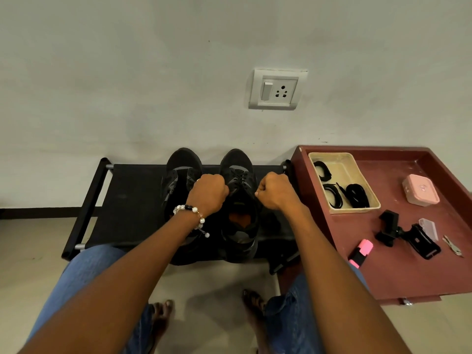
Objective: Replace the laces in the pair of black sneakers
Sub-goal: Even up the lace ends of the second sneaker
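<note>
Head view: both arms reached forward, fists level over the right sneaker (238, 200). Left hand (208, 194) was curled tight at that shoe's left edge, right hand (274, 191) curled at its right edge; each seemed to pinch a lace end, but black lace on black shoe, can't tell for sure. Beaded bracelet (194, 213) sat on the left wrist.

Low black rack (127, 200) carried both shoes; left sneaker (180, 180) sat just left of the left fist, partly hidden by that forearm. Maroon table (398, 264) stood right of the right hand. On it: beige tray (357, 209) with coiled black laces (356, 195), well right of the grip; nearer the person, a black clamp mount (406, 235), pink highlighter (361, 252), pink case (421, 190). Wall socket (277, 89) above and beyond the fists.

Both sneakers lay parallel, long axes running away from the person, toes at the wall, heels toward the knees.
</note>
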Motion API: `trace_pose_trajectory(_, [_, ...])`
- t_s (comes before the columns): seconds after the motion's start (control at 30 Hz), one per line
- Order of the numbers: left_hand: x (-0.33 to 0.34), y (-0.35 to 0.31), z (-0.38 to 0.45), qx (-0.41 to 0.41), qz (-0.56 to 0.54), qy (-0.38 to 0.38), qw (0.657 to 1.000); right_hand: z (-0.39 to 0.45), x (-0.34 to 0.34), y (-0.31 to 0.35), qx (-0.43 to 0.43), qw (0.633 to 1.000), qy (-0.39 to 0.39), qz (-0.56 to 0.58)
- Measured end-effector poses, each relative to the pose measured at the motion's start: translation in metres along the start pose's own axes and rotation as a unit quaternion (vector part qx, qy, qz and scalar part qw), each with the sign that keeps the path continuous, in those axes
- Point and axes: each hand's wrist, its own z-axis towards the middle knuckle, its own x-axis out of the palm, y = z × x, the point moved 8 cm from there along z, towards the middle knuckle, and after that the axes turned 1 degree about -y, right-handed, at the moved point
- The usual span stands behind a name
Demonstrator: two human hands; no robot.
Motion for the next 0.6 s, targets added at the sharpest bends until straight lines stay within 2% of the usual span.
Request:
trace_pose_trajectory(0.2, [-0.008,-0.002,-0.013,0.005,0.059,-0.033,0.998,-0.008,-0.003,0.002,0.015,0.998,0.011,-0.055])
trace_pose_trajectory(0.3, [-0.005,-0.002,-0.011,0.009,0.039,-0.017,0.999,-0.007,-0.003,0.0,0.013,0.999,0.005,-0.047])
trace_pose_trajectory(0.37, [-0.003,0.005,-0.007,-0.012,-0.001,0.009,1.0,-0.006,-0.002,-0.004,0.007,1.0,0.012,0.005])
trace_pose_trajectory(0.43, [-0.008,0.01,-0.003,-0.036,-0.071,0.019,0.997,-0.006,-0.002,-0.009,0.026,0.993,0.021,0.11])
trace_pose_trajectory(0.53, [-0.017,0.01,-0.001,-0.047,-0.099,0.058,0.992,-0.013,-0.006,-0.009,0.058,0.955,0.033,0.291])
trace_pose_trajectory(0.6, [-0.021,0.009,-0.002,-0.042,-0.096,0.11,0.988,-0.016,-0.012,-0.006,0.062,0.936,0.041,0.344])
